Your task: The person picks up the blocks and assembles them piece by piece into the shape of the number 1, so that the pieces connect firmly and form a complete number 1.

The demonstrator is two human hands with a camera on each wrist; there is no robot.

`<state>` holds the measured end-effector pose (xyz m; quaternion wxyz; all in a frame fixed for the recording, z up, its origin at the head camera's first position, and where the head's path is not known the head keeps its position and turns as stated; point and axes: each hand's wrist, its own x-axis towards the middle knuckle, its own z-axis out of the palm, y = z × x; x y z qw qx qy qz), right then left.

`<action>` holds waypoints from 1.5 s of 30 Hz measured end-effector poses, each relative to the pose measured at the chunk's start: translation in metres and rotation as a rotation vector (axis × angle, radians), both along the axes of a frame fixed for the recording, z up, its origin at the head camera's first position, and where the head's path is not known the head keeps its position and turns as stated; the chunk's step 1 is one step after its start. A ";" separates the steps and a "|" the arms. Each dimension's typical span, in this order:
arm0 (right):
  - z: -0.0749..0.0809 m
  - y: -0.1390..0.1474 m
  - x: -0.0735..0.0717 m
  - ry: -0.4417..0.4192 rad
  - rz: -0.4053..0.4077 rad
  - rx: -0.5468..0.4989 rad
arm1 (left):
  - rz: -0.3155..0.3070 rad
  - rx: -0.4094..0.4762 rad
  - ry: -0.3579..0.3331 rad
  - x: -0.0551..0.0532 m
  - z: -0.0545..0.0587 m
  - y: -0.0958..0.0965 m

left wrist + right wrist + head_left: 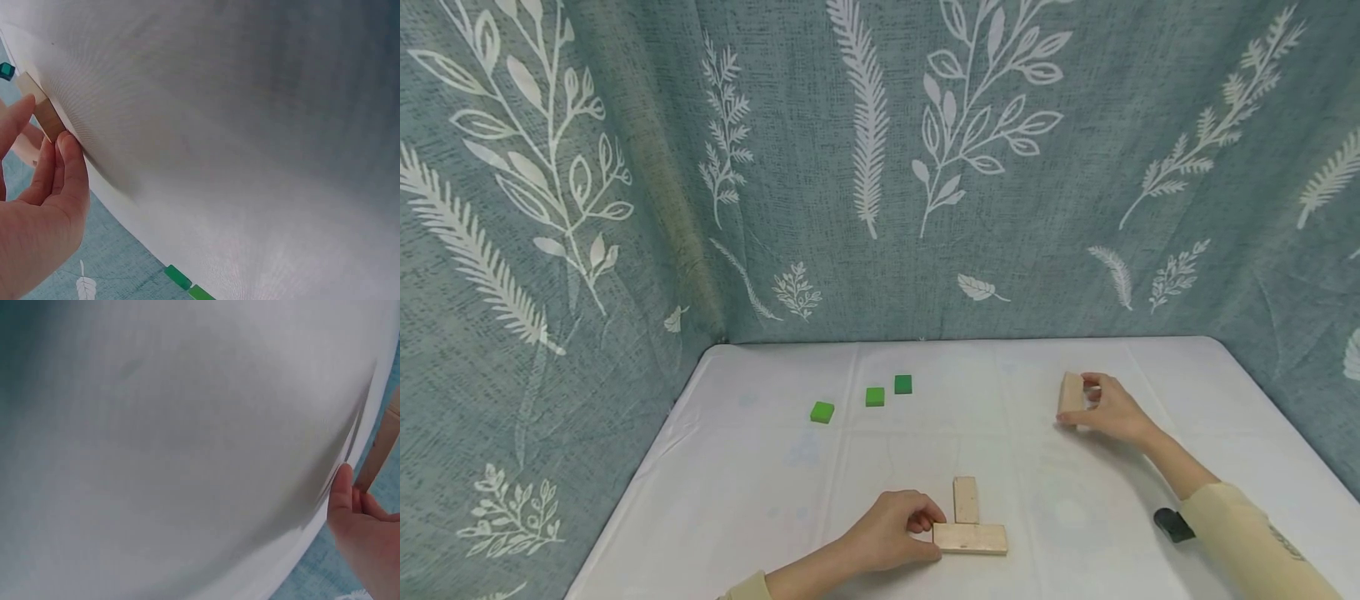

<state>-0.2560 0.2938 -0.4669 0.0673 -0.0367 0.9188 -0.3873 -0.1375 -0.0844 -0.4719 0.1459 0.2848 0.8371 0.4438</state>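
Note:
Near the front of the white table, my left hand (891,531) pinches the left end of a light wooden block (972,539) lying crosswise. A second wooden block (966,500) points away from it, its near end against the first one's far side. In the left wrist view the thumb and fingers (74,165) are on the block's (44,109) end. Toward the far right, my right hand (1114,410) grips another wooden block (1071,395) from its right side, thumb at the near end and fingers at the far end. The right wrist view shows only part of this block (380,450).
Two light green squares (822,412) and one dark green square (903,384) lie at the back left of the white tabletop (737,483). A small black object (1172,525) is by the right sleeve. A patterned blue-green curtain (880,275) hangs behind and beside the table.

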 end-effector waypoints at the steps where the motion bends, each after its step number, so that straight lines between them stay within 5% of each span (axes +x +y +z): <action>1: 0.000 -0.001 0.000 -0.005 -0.004 -0.008 | 0.000 -0.001 0.000 0.000 0.000 0.000; 45: 0.001 -0.041 0.022 -0.164 -0.051 -0.299 | 0.004 -0.010 0.012 0.000 0.000 0.000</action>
